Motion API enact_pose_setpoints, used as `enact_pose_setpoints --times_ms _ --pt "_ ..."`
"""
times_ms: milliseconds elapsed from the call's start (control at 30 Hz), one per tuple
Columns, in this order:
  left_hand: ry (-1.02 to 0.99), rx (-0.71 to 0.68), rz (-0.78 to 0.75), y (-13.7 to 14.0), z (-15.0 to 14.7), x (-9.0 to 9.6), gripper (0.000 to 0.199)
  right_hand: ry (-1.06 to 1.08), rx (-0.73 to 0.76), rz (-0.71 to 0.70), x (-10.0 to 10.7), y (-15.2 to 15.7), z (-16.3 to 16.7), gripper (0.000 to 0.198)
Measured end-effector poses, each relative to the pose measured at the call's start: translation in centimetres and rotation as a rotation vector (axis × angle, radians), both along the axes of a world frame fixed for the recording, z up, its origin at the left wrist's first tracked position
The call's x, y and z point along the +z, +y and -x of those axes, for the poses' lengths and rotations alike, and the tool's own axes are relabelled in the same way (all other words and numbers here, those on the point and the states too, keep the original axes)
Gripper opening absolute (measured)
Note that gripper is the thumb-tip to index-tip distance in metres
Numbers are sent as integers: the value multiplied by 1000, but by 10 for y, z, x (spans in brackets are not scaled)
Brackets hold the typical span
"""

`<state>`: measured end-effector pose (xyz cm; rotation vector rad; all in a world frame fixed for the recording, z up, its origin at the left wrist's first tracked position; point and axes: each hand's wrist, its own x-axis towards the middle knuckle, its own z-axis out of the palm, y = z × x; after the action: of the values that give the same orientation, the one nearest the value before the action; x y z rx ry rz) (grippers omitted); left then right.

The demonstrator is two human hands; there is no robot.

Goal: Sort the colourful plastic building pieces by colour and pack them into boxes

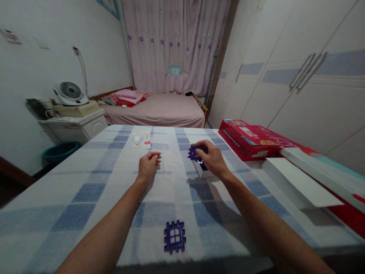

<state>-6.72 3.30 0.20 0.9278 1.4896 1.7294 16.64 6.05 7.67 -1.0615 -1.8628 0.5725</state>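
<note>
My right hand [210,155] grips a dark purple notched plastic panel [193,153] between thumb and fingers. It is just above a small white open box [204,174], where more purple plastic shows, partly hidden by the hand. My left hand [148,165] rests on the tablecloth to the left, its fingers curled in loosely, with nothing seen in them. Near the front edge lies another purple panel [175,236], flat, with toothed edges and a four-pane window cutout. Neither hand touches that one.
A packaged white item on a card [141,140] lies beyond my left hand. On the right stand a red box [248,139] and an open white box flap [302,182]. The checked tablecloth [94,217] covers the table. A bed [171,108] is behind it.
</note>
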Motion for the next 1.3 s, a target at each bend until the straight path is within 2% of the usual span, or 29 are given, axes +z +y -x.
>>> enact_pose_setpoints --times_ms 67,167,233,300,400,500,800,1000,1133,1300 --pt "-3 -6 4 0 0 0 26 -68 -110 5 2 24 -18 15" --pt "-1 -11 12 0 1 -1 27 -204 -125 17 -7 42 -29 18" --pt "5 -11 15 0 1 -1 27 -296 -129 -40 -15 44 -31 22" --pt "11 -12 20 0 1 -1 27 -373 -194 -97 -23 43 -32 26" --pt "11 -18 30 0 1 -1 27 -464 -260 -60 -32 38 -36 26" --pt "8 -24 37 0 1 0 27 -518 -210 -17 -35 33 -38 25" --pt "8 -37 39 -2 -1 1 27 -655 -174 -138 -22 30 -49 23" --pt "7 -45 47 -2 -2 3 27 -604 28 -138 -22 27 -57 17" --pt "10 -43 50 -3 -2 4 28 -526 -16 -153 -22 25 -52 25" --pt "19 -44 48 -3 -2 4 27 -563 -2 -170 -28 23 -43 32"
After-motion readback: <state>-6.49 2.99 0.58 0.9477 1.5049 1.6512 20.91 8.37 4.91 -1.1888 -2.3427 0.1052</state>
